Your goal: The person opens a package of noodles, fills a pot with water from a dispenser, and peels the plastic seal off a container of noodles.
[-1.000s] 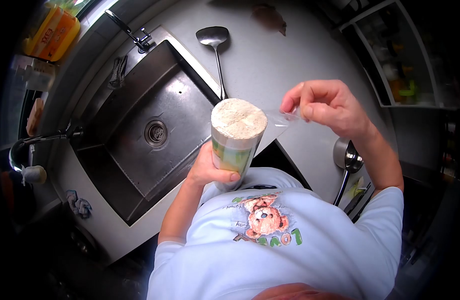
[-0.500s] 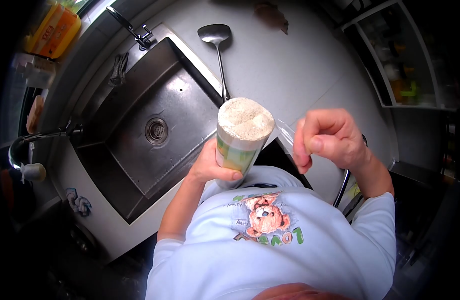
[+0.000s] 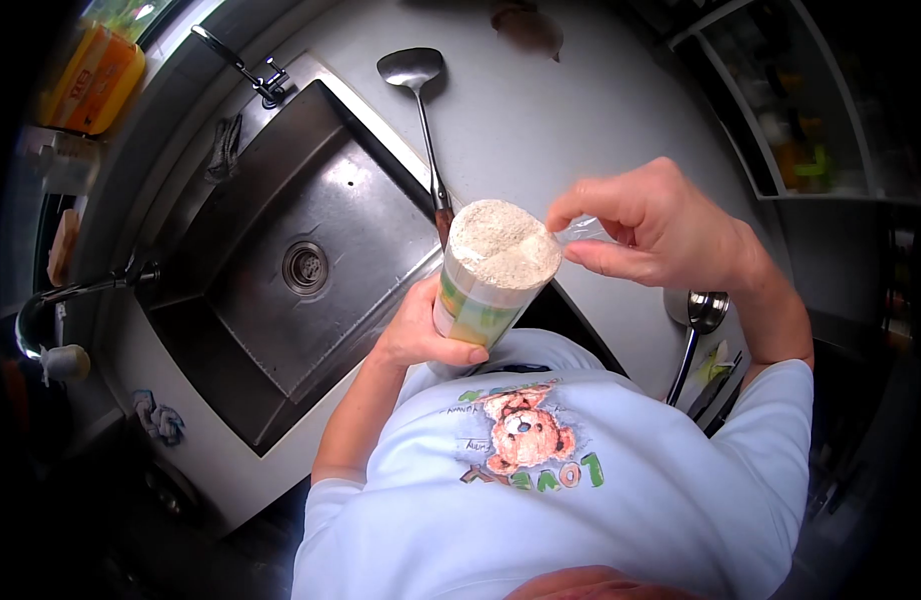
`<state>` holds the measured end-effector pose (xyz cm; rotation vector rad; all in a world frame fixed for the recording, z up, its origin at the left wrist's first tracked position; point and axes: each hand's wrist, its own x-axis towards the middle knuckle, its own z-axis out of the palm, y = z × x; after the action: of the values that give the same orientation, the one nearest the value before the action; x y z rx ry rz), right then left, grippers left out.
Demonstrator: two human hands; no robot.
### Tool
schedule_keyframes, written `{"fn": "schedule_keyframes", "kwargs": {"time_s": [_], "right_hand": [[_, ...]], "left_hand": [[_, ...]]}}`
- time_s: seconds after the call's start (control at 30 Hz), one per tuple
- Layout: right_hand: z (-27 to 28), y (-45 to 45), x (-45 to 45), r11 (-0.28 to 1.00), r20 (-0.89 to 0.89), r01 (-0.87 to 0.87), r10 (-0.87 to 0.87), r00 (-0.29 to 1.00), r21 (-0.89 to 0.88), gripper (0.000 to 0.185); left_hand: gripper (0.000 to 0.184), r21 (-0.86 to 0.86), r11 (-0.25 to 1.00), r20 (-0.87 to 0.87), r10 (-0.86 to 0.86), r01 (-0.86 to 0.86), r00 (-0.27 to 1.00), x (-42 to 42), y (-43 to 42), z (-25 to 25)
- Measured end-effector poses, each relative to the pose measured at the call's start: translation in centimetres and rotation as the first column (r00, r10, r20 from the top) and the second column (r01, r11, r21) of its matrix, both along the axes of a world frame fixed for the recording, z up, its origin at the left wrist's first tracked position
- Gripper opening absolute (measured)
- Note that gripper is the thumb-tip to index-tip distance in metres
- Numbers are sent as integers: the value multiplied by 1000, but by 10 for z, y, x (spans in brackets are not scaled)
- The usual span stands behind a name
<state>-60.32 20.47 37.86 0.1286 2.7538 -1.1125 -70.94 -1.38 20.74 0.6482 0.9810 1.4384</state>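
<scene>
A cylindrical pack of dried noodles (image 3: 493, 290) stands tilted in front of my chest, its pale, grainy end facing up. My left hand (image 3: 426, 328) is wrapped round the lower part of its green and yellow printed wrapper, thumb across the front. At the top right rim, my right hand (image 3: 641, 225) has thumb and fingers bent around a piece of clear plastic film (image 3: 586, 230) beside the noodle ends. The exact fingertip contact is partly hidden by the film.
A steel sink (image 3: 281, 250) lies to the left, with a tap (image 3: 246, 65) behind it. A spatula (image 3: 421, 100) rests on the counter beyond the pack. A ladle (image 3: 703, 315) is below my right forearm. A rack (image 3: 781, 110) stands at the right.
My right hand has moved up and left to the pack's rim, its fingers now at the film. The pack has shifted slightly right in view, still in my left hand.
</scene>
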Motion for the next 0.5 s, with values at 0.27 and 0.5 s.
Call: {"fn": "schedule_keyframes", "kwargs": {"time_s": [0.27, 0.5], "right_hand": [[-6, -12, 3, 966, -191, -62, 113, 975, 252, 11], [-15, -21, 11, 999, -237, 9, 3, 972, 52, 10]], "left_hand": [[84, -30, 1000, -16, 3, -4, 1000, -1, -3, -5], [83, -7, 1000, -12, 30, -30, 999, 0, -2, -2]]}}
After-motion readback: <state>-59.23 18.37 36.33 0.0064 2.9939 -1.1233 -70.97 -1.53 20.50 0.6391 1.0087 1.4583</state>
